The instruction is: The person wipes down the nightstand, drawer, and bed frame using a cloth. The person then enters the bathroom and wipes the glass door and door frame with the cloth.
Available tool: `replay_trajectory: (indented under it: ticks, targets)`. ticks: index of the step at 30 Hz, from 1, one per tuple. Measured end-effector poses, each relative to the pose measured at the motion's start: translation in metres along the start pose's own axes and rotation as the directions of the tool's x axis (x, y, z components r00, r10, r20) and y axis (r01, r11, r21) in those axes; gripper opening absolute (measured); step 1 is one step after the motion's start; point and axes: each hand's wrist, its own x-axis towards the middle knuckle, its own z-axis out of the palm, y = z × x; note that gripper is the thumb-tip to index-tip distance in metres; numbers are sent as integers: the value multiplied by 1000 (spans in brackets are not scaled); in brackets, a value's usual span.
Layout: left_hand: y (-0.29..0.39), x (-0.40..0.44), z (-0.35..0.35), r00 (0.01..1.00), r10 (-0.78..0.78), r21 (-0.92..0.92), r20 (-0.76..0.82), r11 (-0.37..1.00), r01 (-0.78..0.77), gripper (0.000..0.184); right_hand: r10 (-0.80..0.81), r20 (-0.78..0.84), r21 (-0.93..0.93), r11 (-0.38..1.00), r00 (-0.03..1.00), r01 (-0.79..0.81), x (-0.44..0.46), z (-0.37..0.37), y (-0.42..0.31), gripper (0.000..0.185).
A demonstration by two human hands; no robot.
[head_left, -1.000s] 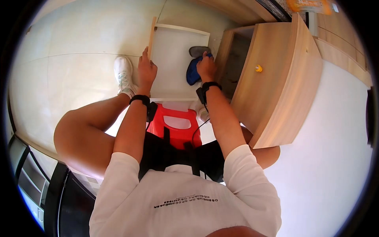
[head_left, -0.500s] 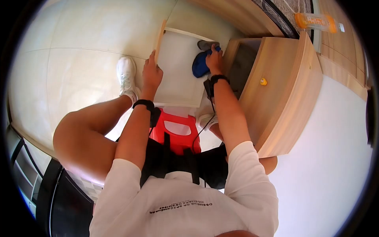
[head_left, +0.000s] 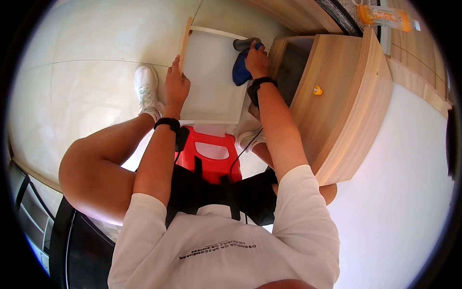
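Observation:
A pulled-out drawer [head_left: 207, 77] with a white inside and a wood-coloured front reaches out from the low cabinet. My left hand [head_left: 177, 86] grips its front panel, the fingers along the top edge. At the drawer's cabinet end, my right hand [head_left: 257, 61] is closed on a blue cloth item [head_left: 240, 71], whose exact kind I cannot make out. Just beyond the fingers lies a dark grey rounded piece [head_left: 244, 44]; whether it is part of the blue item I cannot tell. My right palm and fingers hide part of the cloth.
The wooden cabinet [head_left: 332, 72] has a yellow knob [head_left: 317, 90] and a dark opening beside the drawer. A red plastic stool [head_left: 207, 166] stands between my legs. An orange-labelled bottle [head_left: 385, 18] lies at upper right. My white shoe [head_left: 147, 89] rests on the tiled floor.
The whole view has shifted a little. My left hand and the drawer front sit slightly farther left, away from the cabinet. My right hand stays on the blue cloth item.

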Motion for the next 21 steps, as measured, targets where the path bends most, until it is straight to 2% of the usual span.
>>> replay_trajectory:
  ticks: [2,5,10,12,16,19,21]
  targets:
    - [0,0,1,999,31,-15,-24,999,-31,69,134,-22,108,985,991,-131,-16,4,-4,58]
    - [0,0,0,999,44,-27,-25,999,-45,69,169,18,124,978,985,-170,-45,9,-7,60]
    - [2,0,-2,1000,24,-32,-9,999,-24,69,115,-14,138,984,993,-112,-94,23,-5,61]
    - [2,2,-2,1000,22,-27,-21,999,-22,69,189,93,127,971,978,-200,-124,32,-6,60]
    - [0,-1,0,999,11,3,-32,1000,-11,70,223,153,137,960,963,-244,-182,47,-12,61]
    - [-1,2,0,999,-1,18,-36,1000,2,70,272,304,62,951,913,-304,-203,44,-15,63]
    - [3,3,0,1000,-17,18,-13,1000,17,70,251,287,58,959,925,-278,-198,45,-12,67]
